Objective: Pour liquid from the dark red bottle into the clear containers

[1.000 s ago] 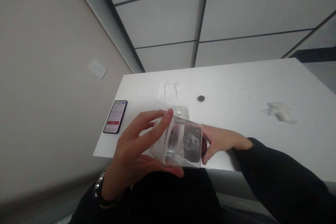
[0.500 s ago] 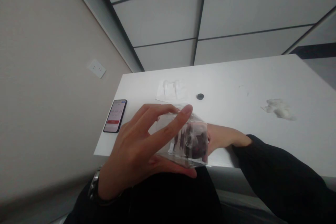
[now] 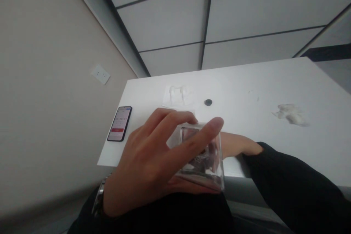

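A clear, square-edged plastic box (image 3: pixel 216 170) is tilted above the table's front edge. My left hand (image 3: pixel 153 157) is closed around it, with fingers spread over the top and the thumb side wrapped beneath. Dark and pinkish shapes show through the clear walls, too distorted to name. My right hand (image 3: pixel 231 144) is behind the box, with only the wrist side plainly visible. Its fingers are hidden by the box, so I cannot tell whether they grip it or something else. A small dark round disc (image 3: pixel 208 102) lies on the table beyond the box.
On the white table (image 3: pixel 238 84) a phone (image 3: pixel 120 124) with a lit timer screen lies at the left edge. A white sheet with a clear piece on it (image 3: pixel 178 96) lies at the back. Crumpled white tissue (image 3: pixel 292 114) rests at right. A wall borders the left.
The box has turned and shifted slightly right and down, showing a square rim. My left fingers have slid further across its top. The right forearm has hardly moved.
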`<state>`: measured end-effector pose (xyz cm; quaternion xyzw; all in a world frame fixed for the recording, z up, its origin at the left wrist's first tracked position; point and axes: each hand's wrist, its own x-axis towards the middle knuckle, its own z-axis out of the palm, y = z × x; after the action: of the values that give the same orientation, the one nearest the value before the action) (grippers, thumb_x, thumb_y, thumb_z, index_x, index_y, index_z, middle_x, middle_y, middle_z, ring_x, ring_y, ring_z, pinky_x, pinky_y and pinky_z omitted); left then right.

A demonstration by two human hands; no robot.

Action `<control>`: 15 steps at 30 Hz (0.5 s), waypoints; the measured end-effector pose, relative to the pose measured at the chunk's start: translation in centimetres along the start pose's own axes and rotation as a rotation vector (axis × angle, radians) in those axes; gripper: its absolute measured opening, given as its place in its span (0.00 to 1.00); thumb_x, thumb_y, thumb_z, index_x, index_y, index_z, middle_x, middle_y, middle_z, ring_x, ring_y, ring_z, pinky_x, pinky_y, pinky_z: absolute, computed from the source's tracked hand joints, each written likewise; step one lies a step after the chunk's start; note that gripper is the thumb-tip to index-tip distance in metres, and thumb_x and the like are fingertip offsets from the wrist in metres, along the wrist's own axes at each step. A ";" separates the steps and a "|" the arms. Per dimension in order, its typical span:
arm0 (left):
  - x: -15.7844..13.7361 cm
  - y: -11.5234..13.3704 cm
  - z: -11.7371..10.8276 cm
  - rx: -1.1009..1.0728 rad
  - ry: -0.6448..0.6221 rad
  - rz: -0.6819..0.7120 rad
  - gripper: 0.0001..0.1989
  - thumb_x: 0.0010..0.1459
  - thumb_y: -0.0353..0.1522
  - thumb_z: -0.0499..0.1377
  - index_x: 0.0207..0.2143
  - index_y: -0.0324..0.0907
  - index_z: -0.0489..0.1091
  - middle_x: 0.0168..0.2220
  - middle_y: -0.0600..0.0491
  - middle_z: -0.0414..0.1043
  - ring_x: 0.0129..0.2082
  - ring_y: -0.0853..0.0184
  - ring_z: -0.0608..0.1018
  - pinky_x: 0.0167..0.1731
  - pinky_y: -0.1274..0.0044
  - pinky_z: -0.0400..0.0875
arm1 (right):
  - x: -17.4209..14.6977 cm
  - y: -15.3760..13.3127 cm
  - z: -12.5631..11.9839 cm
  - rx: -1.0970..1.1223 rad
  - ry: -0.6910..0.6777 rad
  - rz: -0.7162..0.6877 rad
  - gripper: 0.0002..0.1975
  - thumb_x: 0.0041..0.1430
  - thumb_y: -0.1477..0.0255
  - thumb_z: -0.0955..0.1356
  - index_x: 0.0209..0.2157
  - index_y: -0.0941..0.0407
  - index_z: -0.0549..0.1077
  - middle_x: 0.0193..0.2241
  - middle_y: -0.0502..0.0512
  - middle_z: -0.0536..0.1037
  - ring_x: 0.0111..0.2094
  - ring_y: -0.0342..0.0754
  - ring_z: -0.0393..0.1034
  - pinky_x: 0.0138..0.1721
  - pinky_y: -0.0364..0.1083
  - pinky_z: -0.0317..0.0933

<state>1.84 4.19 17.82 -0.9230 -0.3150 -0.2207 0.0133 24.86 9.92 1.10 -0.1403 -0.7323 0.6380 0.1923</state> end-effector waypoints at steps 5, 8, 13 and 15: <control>0.2 0.4 0.0 -0.005 -0.014 -0.006 0.35 0.66 0.53 0.63 0.68 0.44 0.67 0.52 0.44 0.76 0.48 0.56 0.78 0.43 0.65 0.82 | -0.1 -0.8 -0.2 0.085 -0.010 0.063 0.54 0.47 0.62 0.84 0.72 0.53 0.63 0.60 0.61 0.76 0.55 0.59 0.75 0.56 0.54 0.72; 0.3 0.5 0.0 -0.005 -0.022 -0.009 0.35 0.66 0.52 0.64 0.68 0.44 0.67 0.51 0.44 0.76 0.49 0.57 0.78 0.43 0.66 0.82 | -0.3 -0.7 -0.2 0.108 -0.032 0.087 0.54 0.47 0.62 0.84 0.72 0.53 0.62 0.59 0.61 0.76 0.51 0.57 0.76 0.53 0.53 0.73; 0.6 0.6 -0.1 0.003 -0.026 -0.017 0.34 0.66 0.52 0.64 0.67 0.45 0.68 0.51 0.45 0.76 0.48 0.57 0.78 0.41 0.68 0.82 | -0.4 -0.9 -0.2 0.130 -0.012 0.127 0.53 0.45 0.59 0.84 0.70 0.54 0.65 0.59 0.62 0.76 0.53 0.59 0.75 0.54 0.55 0.72; 0.7 0.7 -0.1 0.003 -0.029 -0.023 0.34 0.66 0.52 0.64 0.67 0.46 0.68 0.51 0.46 0.76 0.49 0.58 0.78 0.41 0.69 0.81 | -0.4 -0.9 -0.2 0.118 -0.025 0.110 0.51 0.45 0.59 0.84 0.68 0.55 0.67 0.57 0.61 0.78 0.53 0.59 0.75 0.55 0.56 0.71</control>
<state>2.72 4.04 18.27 -0.9223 -0.3261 -0.2071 0.0078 25.33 9.78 1.95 -0.1608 -0.6869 0.6915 0.1554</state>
